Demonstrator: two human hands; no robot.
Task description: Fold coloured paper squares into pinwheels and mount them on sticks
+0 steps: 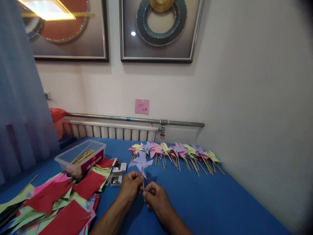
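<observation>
A lilac paper pinwheel (141,162) on a thin wooden stick is held upright over the blue table, a small pin at its centre. My left hand (132,186) pinches the stick just under the paper blades. Lower on the same stick, the fingers of my right hand (156,197) are closed around it near its bottom end. Just left of my left hand stand two small open boxes (116,179) with little metal pieces inside. Behind the held one, a row of pastel pinwheels (178,150) lies with sticks pointing towards me.
Cut paper sheets (66,218) in red, green and pink pile up at the left. Beyond them stands a clear plastic tub (97,148) with wooden sticks. A pipe (110,117) and radiator (117,132) run along the wall behind the blue table (220,202). A curtain (22,98) hangs at left.
</observation>
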